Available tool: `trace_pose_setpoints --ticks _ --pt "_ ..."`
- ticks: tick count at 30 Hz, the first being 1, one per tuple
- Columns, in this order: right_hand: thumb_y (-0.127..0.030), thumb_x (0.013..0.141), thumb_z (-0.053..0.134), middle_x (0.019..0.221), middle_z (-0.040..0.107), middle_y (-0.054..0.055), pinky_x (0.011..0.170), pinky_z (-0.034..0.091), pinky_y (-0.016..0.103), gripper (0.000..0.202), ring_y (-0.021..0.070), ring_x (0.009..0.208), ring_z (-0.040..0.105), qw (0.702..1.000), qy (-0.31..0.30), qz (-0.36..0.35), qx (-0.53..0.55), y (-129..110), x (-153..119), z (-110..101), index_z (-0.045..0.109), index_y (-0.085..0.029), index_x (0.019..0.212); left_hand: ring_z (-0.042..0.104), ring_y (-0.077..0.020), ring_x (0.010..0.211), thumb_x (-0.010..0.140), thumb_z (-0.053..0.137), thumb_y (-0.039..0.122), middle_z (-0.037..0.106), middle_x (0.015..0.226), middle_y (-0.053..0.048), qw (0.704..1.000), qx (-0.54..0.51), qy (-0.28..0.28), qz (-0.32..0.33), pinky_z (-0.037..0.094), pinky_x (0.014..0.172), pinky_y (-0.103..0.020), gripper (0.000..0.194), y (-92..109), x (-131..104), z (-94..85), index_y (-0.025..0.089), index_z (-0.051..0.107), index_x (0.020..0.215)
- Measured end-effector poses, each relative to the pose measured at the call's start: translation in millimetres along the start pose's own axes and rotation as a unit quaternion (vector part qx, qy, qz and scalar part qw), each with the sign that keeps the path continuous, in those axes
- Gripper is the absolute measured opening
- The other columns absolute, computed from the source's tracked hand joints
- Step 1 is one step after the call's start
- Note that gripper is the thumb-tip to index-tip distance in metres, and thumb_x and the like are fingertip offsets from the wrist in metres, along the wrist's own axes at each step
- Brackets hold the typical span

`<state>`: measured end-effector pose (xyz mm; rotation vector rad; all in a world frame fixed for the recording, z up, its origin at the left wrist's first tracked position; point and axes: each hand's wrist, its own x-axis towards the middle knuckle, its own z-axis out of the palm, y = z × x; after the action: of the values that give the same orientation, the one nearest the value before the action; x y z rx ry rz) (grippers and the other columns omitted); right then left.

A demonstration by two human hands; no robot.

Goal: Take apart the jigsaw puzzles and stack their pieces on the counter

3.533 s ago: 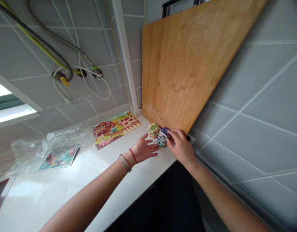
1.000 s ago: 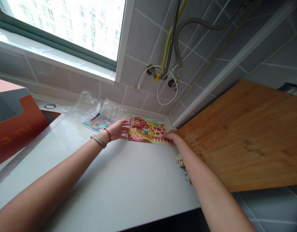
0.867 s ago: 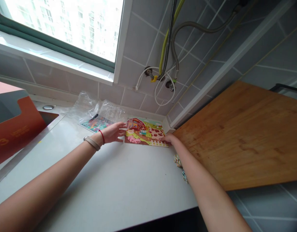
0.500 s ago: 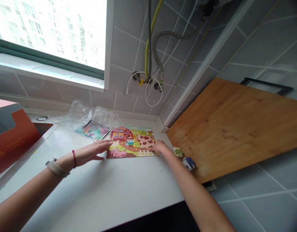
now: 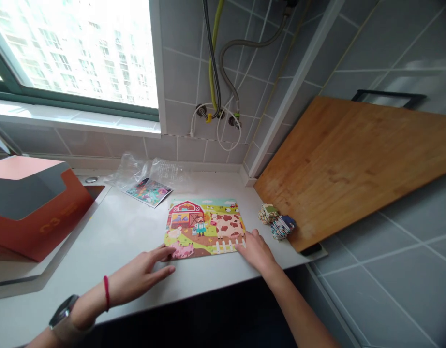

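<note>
A farm picture puzzle (image 5: 204,227) with a red barn, a cow and a pig lies flat on the white counter. At its lower left corner, my left hand (image 5: 145,275) rests with fingers apart, fingertips touching the edge. My right hand (image 5: 257,251) lies at the lower right corner, its fingers spread over the edge by the white fence. Neither hand holds anything. Two stacks of puzzle pieces stand to the right, one green-topped (image 5: 268,213) and one blue-topped (image 5: 282,227).
Behind the puzzle are a colourful picture card (image 5: 148,192) and a clear plastic bag (image 5: 165,174). An open orange box (image 5: 45,212) stands at the left. A wooden board (image 5: 357,169) leans against the right wall. The counter's front edge runs close below both hands.
The puzzle appears lower and nearer the counter's front edge, with both hands still at its sides. The view has shifted, and both piece stacks now show fully.
</note>
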<state>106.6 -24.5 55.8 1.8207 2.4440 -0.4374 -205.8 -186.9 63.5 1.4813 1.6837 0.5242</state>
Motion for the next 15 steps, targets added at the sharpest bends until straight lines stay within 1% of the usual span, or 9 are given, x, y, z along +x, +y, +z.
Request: trace_pose_setpoints --ticks 1,3,6,8,10,15 --pt "-0.039 0.087 0.065 0.115 0.063 0.019 0.091 0.050 0.038 0.039 0.0323 0.105 0.067 1.000 0.013 -0.007 0.007 4 -4 3 0.070 -0.015 0.118 0.052 -0.0351 0.137 0.084 0.063 0.058 0.061 0.143 -0.008 0.999 0.040 0.026 0.020 0.040 0.117 -0.048 0.057 -3 -3 10.9 0.031 0.066 0.134" --pt "-0.038 0.087 0.065 0.112 0.062 0.016 0.089 0.050 0.037 0.036 0.0307 0.101 0.066 0.999 0.033 -0.016 0.027 10 -10 9 0.070 -0.017 0.116 0.046 -0.0358 0.142 0.083 0.065 0.049 0.053 0.150 -0.010 0.989 0.125 0.051 0.064 0.038 0.119 -0.049 0.059 -9 -6 32.3 0.027 0.063 0.138" --pt "-0.039 0.086 0.067 0.111 0.061 0.013 0.089 0.049 0.035 0.036 0.0281 0.099 0.065 0.997 0.052 -0.019 0.057 16 -12 16 0.069 -0.019 0.117 0.047 -0.0378 0.141 0.084 0.062 0.036 0.053 0.150 -0.015 0.963 0.229 0.098 0.099 0.044 0.115 -0.051 0.051 -17 -7 56.6 0.023 0.065 0.133" --pt "-0.038 0.087 0.066 0.111 0.061 0.013 0.091 0.048 0.035 0.038 0.0281 0.099 0.064 0.995 0.066 -0.013 0.070 17 -13 20 0.068 -0.018 0.120 0.047 -0.0395 0.140 0.086 0.060 0.033 0.052 0.150 -0.018 0.950 0.267 0.116 0.112 0.045 0.113 -0.054 0.050 -19 -7 66.1 0.021 0.063 0.134" --pt "-0.037 0.090 0.063 0.110 0.061 0.014 0.092 0.048 0.035 0.039 0.0288 0.100 0.063 0.994 0.082 -0.002 0.075 16 -15 24 0.066 -0.017 0.123 0.047 -0.0394 0.140 0.088 0.057 0.033 0.051 0.151 -0.019 0.940 0.292 0.126 0.123 0.047 0.113 -0.054 0.050 -20 -7 71.7 0.021 0.062 0.136" --pt "-0.036 0.092 0.060 0.105 0.062 0.015 0.089 0.048 0.036 0.035 0.0296 0.097 0.063 0.992 0.109 0.013 0.067 15 -20 29 0.067 -0.016 0.120 0.047 -0.0382 0.140 0.092 0.054 0.036 0.052 0.150 -0.018 0.924 0.322 0.156 0.133 0.048 0.111 -0.055 0.049 -17 -16 83.5 0.024 0.059 0.140"
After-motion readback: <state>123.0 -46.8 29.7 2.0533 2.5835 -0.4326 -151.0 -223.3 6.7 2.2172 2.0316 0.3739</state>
